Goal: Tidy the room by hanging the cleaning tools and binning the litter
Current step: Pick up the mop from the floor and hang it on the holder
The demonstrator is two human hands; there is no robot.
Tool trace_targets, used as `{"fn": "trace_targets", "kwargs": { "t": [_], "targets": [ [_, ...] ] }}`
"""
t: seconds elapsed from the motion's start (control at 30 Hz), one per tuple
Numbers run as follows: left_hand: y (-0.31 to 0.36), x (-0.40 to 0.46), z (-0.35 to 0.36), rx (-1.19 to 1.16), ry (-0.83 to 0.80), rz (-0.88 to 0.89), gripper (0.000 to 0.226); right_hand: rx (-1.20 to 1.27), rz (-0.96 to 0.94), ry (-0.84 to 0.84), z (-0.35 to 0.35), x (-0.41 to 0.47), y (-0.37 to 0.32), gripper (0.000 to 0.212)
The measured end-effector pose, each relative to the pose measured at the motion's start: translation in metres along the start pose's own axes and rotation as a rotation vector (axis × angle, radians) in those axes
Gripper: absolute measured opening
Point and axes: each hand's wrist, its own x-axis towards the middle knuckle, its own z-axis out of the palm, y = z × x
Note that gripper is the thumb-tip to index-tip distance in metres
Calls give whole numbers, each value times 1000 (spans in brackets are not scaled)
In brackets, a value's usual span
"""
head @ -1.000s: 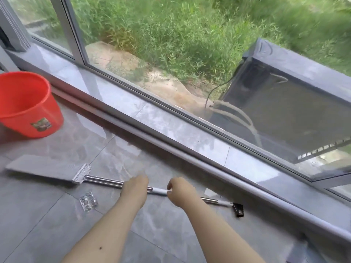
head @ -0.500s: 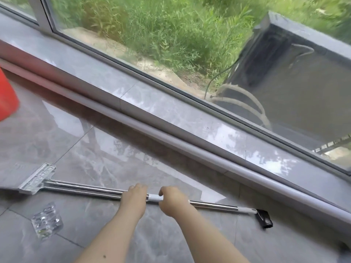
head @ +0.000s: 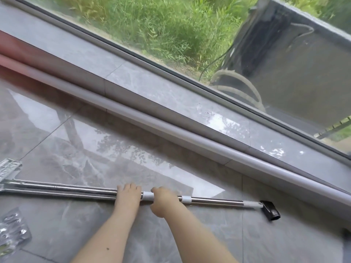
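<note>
A flat mop with a long steel handle (head: 212, 199) lies across the grey tiled floor. Its metal head bracket (head: 8, 168) shows at the left edge and its black end cap (head: 270, 211) points right. My left hand (head: 127, 196) grips the double-tube part of the handle. Just to its right, my right hand (head: 164, 201) grips the handle past a white collar. A crumpled clear plastic blister pack (head: 13, 231) lies on the floor at the lower left.
A raised grey stone sill (head: 171, 97) and a white skirting strip run diagonally behind the mop, below a large window. Outside are grass and a dark outdoor unit (head: 284, 59). A red reflection tints the sill at the far left.
The view has swung right and down, so the red bucket and the mop pad have left the frame. Both hands still hold the handle, which lies more level across the floor.
</note>
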Motion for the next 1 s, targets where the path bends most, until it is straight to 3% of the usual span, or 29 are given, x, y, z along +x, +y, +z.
{"fn": "trace_targets", "kwargs": {
  "t": [0.2,0.4,0.73,0.87,1.0],
  "targets": [
    [3,0,5,64,15,17,41,-78,27,13,17,6,11,50],
    [1,-7,-21,38,27,28,38,-155,26,153,8,-6,28,56],
    [10,-19,-122,45,0,21,49,-205,8,363,-78,-39,63,33],
    [17,-35,-180,20,61,-3,46,-127,-68,584,-119,-76,78,30],
    [27,-68,-241,29,107,5,44,-27,-93,664,-171,-132,86,34]
  ]
}}
